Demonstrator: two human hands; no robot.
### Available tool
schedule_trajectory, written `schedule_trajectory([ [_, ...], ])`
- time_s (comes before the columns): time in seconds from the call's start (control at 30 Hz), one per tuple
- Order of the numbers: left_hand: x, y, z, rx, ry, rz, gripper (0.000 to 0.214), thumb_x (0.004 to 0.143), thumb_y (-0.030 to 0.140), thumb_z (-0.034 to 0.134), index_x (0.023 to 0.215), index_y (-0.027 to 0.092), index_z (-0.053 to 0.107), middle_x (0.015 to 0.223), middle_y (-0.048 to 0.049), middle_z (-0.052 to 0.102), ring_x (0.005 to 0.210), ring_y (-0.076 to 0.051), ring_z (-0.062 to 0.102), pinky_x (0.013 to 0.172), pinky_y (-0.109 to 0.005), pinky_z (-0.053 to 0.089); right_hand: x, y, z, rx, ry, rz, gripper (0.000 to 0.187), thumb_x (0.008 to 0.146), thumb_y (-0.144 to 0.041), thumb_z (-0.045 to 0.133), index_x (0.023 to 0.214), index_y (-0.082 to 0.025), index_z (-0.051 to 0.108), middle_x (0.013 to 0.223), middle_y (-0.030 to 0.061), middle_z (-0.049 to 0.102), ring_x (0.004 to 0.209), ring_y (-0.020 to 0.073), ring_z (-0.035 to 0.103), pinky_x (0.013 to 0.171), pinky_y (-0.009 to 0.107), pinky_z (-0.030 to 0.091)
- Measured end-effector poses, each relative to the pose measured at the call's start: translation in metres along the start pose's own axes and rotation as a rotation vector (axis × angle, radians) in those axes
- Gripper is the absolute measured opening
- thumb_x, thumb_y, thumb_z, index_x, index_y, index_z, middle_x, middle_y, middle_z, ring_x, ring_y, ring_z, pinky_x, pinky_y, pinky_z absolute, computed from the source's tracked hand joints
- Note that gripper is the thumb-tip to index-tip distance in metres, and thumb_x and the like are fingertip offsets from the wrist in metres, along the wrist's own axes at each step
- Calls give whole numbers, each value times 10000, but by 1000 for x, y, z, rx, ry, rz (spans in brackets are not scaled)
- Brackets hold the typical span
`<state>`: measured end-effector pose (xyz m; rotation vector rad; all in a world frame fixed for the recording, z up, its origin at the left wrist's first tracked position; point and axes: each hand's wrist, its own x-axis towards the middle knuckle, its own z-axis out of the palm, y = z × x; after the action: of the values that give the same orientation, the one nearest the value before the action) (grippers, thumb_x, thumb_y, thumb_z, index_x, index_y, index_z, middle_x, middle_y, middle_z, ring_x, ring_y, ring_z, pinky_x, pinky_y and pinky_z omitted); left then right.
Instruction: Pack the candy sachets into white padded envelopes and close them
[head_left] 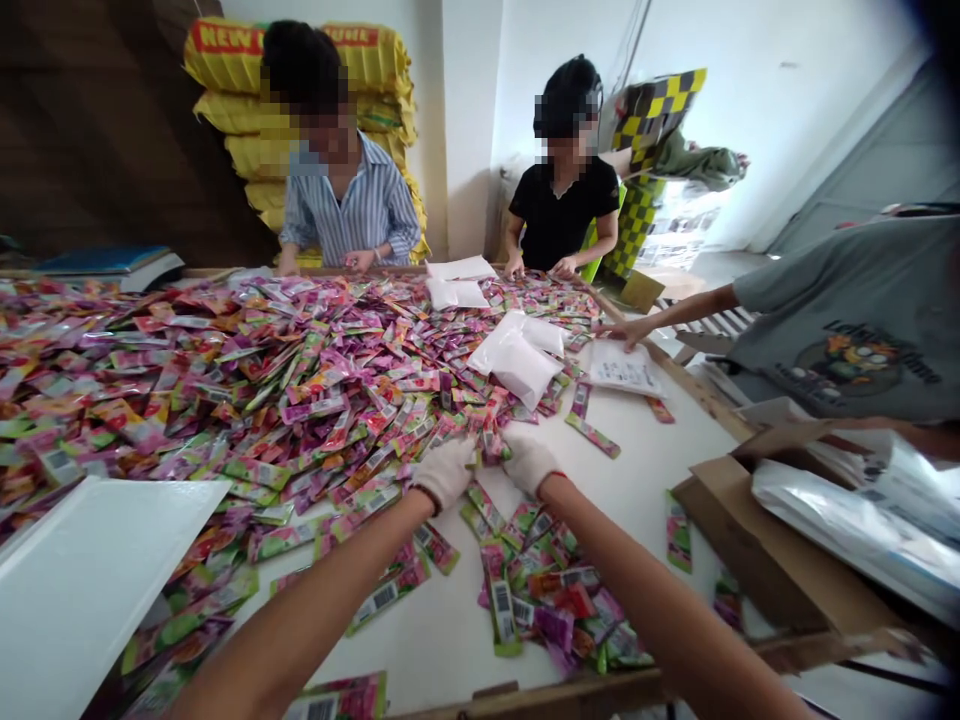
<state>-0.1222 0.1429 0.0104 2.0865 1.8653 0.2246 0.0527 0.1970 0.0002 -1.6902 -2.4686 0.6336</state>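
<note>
Left hand [444, 472] and right hand [529, 460], both gloved, meet at the sachet pile [262, 380] near edge, mid-worktop [660, 440]. Each grip appears clenched on sachets [491, 440], bracing the small bundle from both sides.

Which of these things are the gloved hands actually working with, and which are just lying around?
In hand:
sachets at the pile's near edge, touched by the left hand and the right hand
sachet pile covering the table

Lying about:
white pouches
cardboard box
books
yellow sacks
</note>
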Motion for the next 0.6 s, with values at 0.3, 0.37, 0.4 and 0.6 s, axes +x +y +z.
schedule_trajectory([
  [0.3, -17, -4, -23, -114, 191, -207, 114, 825, 245, 528, 858, 178, 614, 784, -28, 640, 727, -148, 583, 689, -240, 448, -44, 39, -24, 103, 50, 146, 322, 896, -323, 564, 1169, -166, 633, 1121, 95, 699, 981, 206, 661, 849, 293, 512],
  [0.37, -1, 8, -29, -92, 160, -201, 138, 823, 303, 558, 860, 183, 616, 807, -40, 659, 751, -158, 600, 698, -245, 446, -36, 28, -31, 99, 72, 164, 285, 941, -345, 540, 1129, -152, 633, 1069, 83, 687, 922, 191, 656, 821, 330, 530],
  [0.4, 6, 14, -28, -81, 136, -192, 153, 806, 315, 585, 878, 185, 622, 845, -54, 674, 787, -172, 614, 717, -252, 450, -32, 22, -34, 85, 75, 159, 296, 950, -363, 542, 1139, -150, 623, 1096, 83, 666, 937, 194, 646, 827, 359, 536],
  [0.6, 16, 10, -8, -83, 56, -225, 135, 762, 293, 634, 846, 188, 635, 922, -112, 703, 881, -220, 655, 765, -282, 469, -27, 10, -31, 10, 57, 152, 358, 937, -367, 588, 1229, -162, 572, 1229, 93, 588, 1041, 223, 608, 874, 426, 536],
])
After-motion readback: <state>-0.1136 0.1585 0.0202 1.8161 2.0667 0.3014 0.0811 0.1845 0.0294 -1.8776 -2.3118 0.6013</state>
